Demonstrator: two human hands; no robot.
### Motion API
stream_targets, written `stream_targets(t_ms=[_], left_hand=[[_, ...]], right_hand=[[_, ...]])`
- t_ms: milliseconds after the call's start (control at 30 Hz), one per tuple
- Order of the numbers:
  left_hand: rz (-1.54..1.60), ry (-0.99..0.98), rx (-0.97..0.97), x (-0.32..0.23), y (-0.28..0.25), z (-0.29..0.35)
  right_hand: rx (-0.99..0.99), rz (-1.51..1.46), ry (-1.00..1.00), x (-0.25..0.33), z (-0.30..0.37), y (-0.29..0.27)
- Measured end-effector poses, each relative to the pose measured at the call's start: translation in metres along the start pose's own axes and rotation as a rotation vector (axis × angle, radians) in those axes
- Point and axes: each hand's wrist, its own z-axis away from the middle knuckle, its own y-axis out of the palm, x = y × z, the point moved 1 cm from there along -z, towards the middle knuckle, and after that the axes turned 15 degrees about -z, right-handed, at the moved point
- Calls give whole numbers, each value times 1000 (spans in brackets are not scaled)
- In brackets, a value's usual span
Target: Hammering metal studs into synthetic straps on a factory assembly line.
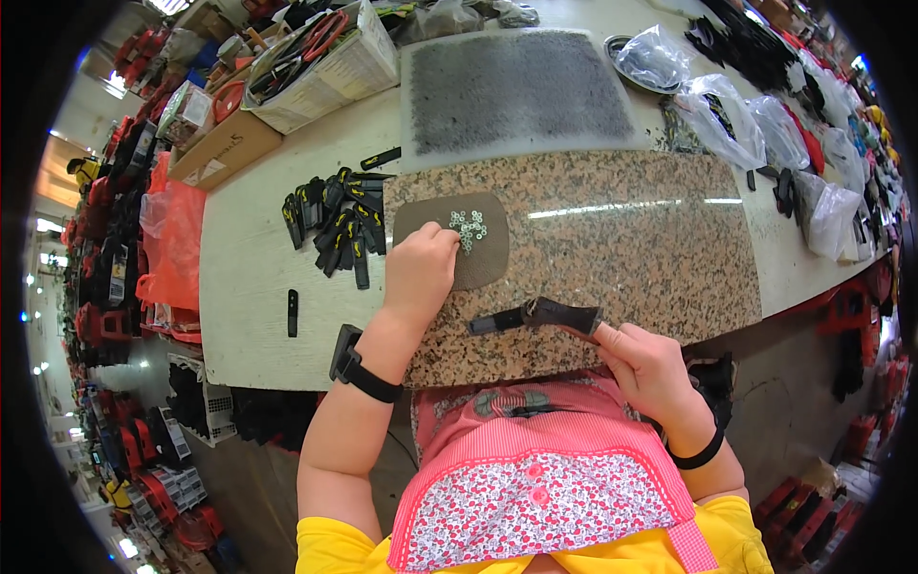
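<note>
Before me spreads a white table (251, 273), its edges bowed by my wide view. Grey floor (789, 387) shows past its near right edge, and a white crate (219, 407) stands below its left end. Red-and-black stacks (107, 263) crowd 2 sides of the room; bright lights (50, 226) dot the left rim.

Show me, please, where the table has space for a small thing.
The granite slab is bare right of the brown mat, beyond the black strap in the right hand. White tabletop lies free between the red bag and the pile of black pieces. Crowded: the mat, with metal rings by the left hand; the far right, with clear bags.
</note>
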Motion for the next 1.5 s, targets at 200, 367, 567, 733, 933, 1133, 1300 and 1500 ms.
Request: stream_targets(t_ms=[200,367,567,733,933,1133,1300,1500], left_hand=[[-173,107,11,-2,6,-10],[258,-27,48,-29,-22,7],[438,3,96,-58,-18,53],[343,66,-23,-63,-12,55],[268,113,-37,-67,-9,56],[47,264,22,-66,-22,66],[206,217,-13,-52,-14,77],[313,126,-55,-55,-12,80]], right_hand=[[5,-17,-5,2,-2,-1],[-17,-35,18,-3,0,3],[-28,-52,3,-4,4,5],[-46,-44,1,-4,7,9],[-77,-58,1,-4,9,10],[-51,-85,6,-3,7,7],[-19,-75,-4,-4,6,4],[4,-41,-11,0,5,1]])
